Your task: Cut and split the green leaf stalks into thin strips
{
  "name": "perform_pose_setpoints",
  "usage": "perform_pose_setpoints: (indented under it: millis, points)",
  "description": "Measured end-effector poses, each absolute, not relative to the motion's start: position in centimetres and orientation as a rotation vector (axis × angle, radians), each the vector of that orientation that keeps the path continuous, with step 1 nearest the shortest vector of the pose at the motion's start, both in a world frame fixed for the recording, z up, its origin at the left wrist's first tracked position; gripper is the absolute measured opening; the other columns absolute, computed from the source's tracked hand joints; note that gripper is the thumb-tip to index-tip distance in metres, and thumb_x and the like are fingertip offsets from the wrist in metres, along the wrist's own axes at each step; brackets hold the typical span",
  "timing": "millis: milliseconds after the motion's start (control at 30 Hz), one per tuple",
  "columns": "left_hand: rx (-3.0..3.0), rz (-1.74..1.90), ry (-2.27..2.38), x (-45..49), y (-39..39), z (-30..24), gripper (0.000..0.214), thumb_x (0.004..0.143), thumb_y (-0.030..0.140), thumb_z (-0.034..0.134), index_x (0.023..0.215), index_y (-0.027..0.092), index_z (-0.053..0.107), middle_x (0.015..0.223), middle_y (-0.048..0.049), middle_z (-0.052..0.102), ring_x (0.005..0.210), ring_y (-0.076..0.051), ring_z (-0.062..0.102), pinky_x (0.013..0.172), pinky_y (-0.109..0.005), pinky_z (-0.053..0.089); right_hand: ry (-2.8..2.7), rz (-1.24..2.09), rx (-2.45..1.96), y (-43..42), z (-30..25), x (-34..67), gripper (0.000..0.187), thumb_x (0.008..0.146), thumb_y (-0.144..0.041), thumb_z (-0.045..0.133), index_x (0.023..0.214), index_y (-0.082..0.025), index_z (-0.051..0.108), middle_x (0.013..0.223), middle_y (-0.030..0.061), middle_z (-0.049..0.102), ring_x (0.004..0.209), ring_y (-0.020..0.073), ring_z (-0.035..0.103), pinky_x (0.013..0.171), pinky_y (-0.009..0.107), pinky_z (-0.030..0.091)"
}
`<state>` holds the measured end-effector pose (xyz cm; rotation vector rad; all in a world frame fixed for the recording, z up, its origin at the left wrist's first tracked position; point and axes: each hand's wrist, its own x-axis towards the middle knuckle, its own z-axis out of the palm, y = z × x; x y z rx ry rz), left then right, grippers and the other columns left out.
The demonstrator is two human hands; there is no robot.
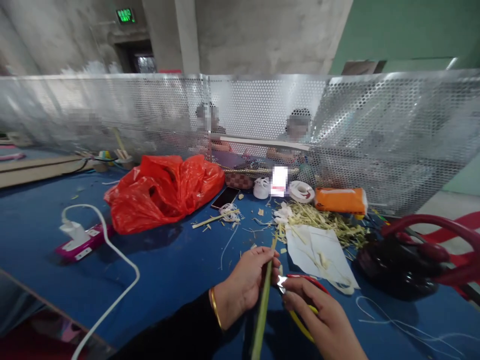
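on the person's left side a plain black sleeve [176, 330] shows, too dark for its weave or seams to be made out. it ends just short of a thin gold-coloured bangle [215, 306], a smooth, shiny, rounded band worn at the base of the left hand [243, 281]. the right hand [318, 311] is bare down to the lower edge of the view.

The bag [165, 195] looks glossy plastic, the screen [258, 100] shiny metal, the sheet [304, 255] matt paper, the stalk [263, 310] smooth.

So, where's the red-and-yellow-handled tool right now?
In the head view, low and right of centre: the tool is in the right hand, just right of the green strip.
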<state>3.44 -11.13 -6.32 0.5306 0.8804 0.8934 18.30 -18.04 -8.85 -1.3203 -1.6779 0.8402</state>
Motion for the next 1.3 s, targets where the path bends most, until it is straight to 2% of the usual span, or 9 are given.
perform_pose_setpoints:
  millis: [100,233,333,433,700,800,933,1100,1300]
  points:
    - [0.539,0.872,0.873,3.4,-11.3,-6.4,0.007,0.078,0.018,0.059,0.074,0.012,0.06,0.063,-0.0009,0.059,0.05,-0.009,0.055,0.054,-0.021,0.044,-1.796,0.559,-1.236,-18.0,-9.5,18.7,0.026,0.085,-0.028,0.06,0.11,-0.027,0.065,0.095,0.0066,0.071,0.084,0.0225,0.068,0.073,0.027,0.053]
    - [0.58,0.878,0.881,3.5,-11.6,-6.5,0.011,0.074,0.021,0.065,0.072,0.01,0.062,0.065,-0.0029,0.062,0.054,-0.01,0.056,0.055,-0.02,0.044,-2.079,0.231,-1.076,-18.0,-9.1,18.5,0.049,0.088,-0.016,0.049,0.136,-0.022,0.042,0.08,0.0053,0.07,0.064,0.0175,0.066,0.056,0.024,0.051]
    - [0.557,0.859,0.855,3.5,-11.7,-6.5,0.008,0.075,0.019,0.063,0.074,0.011,0.062,0.062,-0.0018,0.061,0.054,-0.01,0.056,0.057,-0.021,0.046,-2.384,0.016,-0.844,-18.6,-7.8,17.8,0.035,0.09,-0.013,0.045,0.122,-0.021,0.054,0.067,0.0018,0.066,0.055,0.0169,0.06,0.053,0.027,0.047]
    - [0.57,0.828,0.864,3.6,-11.6,-6.6,0.006,0.078,0.017,0.061,0.076,0.011,0.062,0.06,0.0008,0.057,0.05,-0.007,0.052,0.05,-0.017,0.042,-2.466,-0.021,-0.918,-19.3,-6.7,17.7,0.02,0.092,-0.017,0.046,0.104,-0.018,0.061,0.065,0.0018,0.063,0.057,0.0171,0.058,0.056,0.03,0.045]
    - [0.556,0.756,0.922,3.9,-11.3,-5.9,0.007,0.082,0.018,0.06,0.079,0.012,0.061,0.061,0.0034,0.054,0.044,-0.003,0.048,0.04,-0.013,0.037,-1.93,0.021,-1.551,-20.4,-7.4,25.5,0.018,0.092,-0.024,0.048,0.093,-0.022,0.065,0.087,0.0052,0.067,0.079,0.0192,0.063,0.069,0.029,0.049]
    - [0.571,0.751,0.957,4.1,-11.5,-5.6,0.009,0.083,0.017,0.059,0.078,0.011,0.061,0.061,0.0031,0.053,0.044,-0.003,0.048,0.04,-0.012,0.037,-1.679,0.02,-1.816,-21.0,-7.9,31.0,0.018,0.089,-0.031,0.049,0.086,-0.022,0.065,0.086,0.0058,0.067,0.079,0.0207,0.064,0.071,0.03,0.049]
    - [0.578,0.723,0.953,4.2,-11.6,-5.6,0.009,0.084,0.016,0.058,0.076,0.011,0.061,0.061,0.0028,0.053,0.043,-0.003,0.048,0.04,-0.012,0.039,-1.648,0.001,-2.079,-21.7,-8.5,36.0,0.018,0.082,-0.031,0.052,0.084,-0.024,0.068,0.087,0.0048,0.066,0.071,0.0209,0.063,0.066,0.032,0.047]
    - [0.594,0.709,0.992,4.3,-11.6,-5.6,0.008,0.084,0.013,0.056,0.079,0.011,0.062,0.062,0.0024,0.053,0.044,-0.003,0.049,0.039,-0.012,0.039,-1.709,0.056,-2.095,-21.0,-9.3,37.0,0.015,0.078,-0.029,0.054,0.081,-0.024,0.068,0.086,0.0031,0.062,0.067,0.0185,0.061,0.063,0.03,0.044]
    - [0.6,0.707,1.014,4.3,-11.7,-5.6,0.007,0.084,0.013,0.057,0.079,0.011,0.062,0.062,0.0023,0.053,0.044,-0.003,0.049,0.04,-0.013,0.04,-1.75,0.087,-2.01,-20.1,-9.7,36.6,0.014,0.077,-0.028,0.053,0.068,-0.023,0.062,0.08,0.0029,0.061,0.072,0.0201,0.059,0.065,0.03,0.043]
